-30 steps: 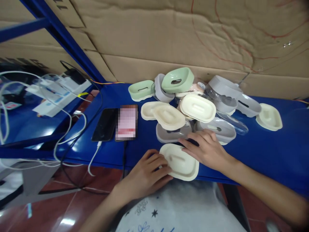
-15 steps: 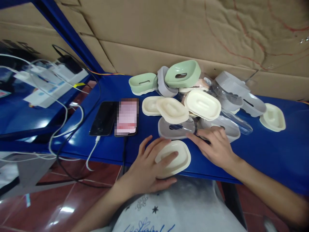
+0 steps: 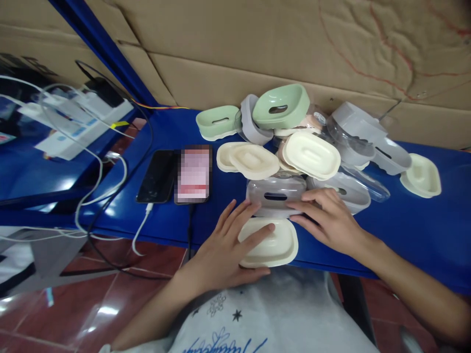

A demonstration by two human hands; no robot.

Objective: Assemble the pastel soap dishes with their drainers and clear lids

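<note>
A cream oval soap dish insert [image 3: 281, 250] lies at the near edge of the blue table. My left hand [image 3: 235, 245] is spread over its left side, index finger resting on it and thumb by its near rim. The middle fingers reach the left end of a grey soap dish [image 3: 274, 208] with a slot and a clear cover over it. My right hand [image 3: 327, 218] grips this dish's right end, thumb at the near side and fingers above. Behind it are two cream inserts, one overlapping the other [image 3: 253, 161], and another cream insert [image 3: 312, 156].
Green soap dishes [image 3: 281, 109], grey dishes [image 3: 392, 156] and clear covers are heaped at the back against cardboard [image 3: 235, 54]. One cream insert [image 3: 421, 176] lies far right. Two phones [image 3: 156, 176] with cables lie left, beyond them a power strip [image 3: 81, 130].
The grey dish has shifted right and toward me and is tilted, with my right fingers now on its end. The cream insert under my left hand has turned slightly.
</note>
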